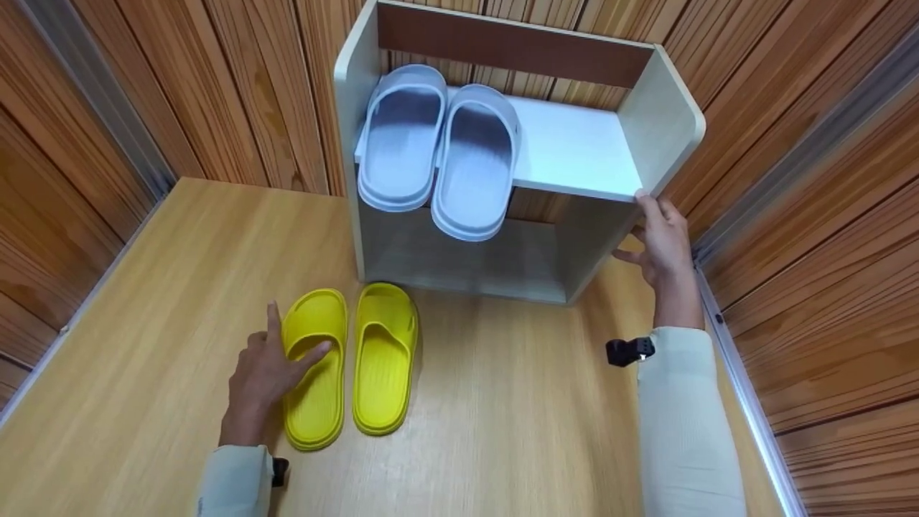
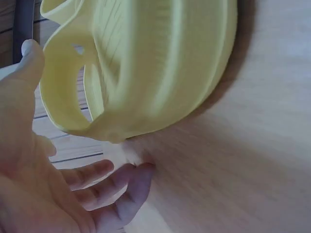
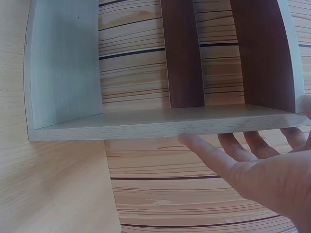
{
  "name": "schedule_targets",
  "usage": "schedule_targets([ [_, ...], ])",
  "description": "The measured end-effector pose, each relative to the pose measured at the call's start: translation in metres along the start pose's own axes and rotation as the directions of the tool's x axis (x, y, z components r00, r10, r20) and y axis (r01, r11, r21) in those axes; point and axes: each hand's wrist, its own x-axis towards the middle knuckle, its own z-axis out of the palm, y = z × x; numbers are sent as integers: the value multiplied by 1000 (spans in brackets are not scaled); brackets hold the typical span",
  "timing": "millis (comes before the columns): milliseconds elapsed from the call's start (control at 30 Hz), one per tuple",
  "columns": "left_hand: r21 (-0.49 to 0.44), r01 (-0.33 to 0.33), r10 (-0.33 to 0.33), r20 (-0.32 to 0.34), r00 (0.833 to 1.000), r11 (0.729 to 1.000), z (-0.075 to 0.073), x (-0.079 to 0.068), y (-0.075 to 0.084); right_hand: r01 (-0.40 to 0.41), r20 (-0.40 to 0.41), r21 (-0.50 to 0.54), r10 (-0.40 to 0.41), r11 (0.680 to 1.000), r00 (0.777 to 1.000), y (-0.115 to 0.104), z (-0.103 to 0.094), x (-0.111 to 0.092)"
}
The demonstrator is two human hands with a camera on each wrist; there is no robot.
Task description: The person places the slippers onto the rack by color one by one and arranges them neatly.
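Left hand (image 1: pixel 267 370) loose, fingers spread at left yellow slipper (image 1: pixel 316 409) on desk (image 1: pixel 517 431); right yellow slipper (image 1: pixel 380 388) close alongside, rack (image 1: pixel 664 115) just behind. Grey slippers (image 1: pixel 474 190) on its upper shelf. Right hand (image 1: pixel 666 251) touches rack side, fingers extended. Left palm shows only in left wrist view.

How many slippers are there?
4. One pale slipper and another pale slipper on the shelf; one yellow slipper and another yellow slipper below, in front.
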Motion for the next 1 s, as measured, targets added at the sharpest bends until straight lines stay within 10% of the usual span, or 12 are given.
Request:
schedule_targets([
  [500, -397, 86, 7, 227, 974, 914, -15, 4, -29, -7, -9, 4, 7, 1000, 1000, 2, 2, 2],
  [1000, -495, 88, 19, 206, 978, 865, -12, -2, -40, 7, -7, -6, -7, 1000, 1000, 3, 1, 2],
])
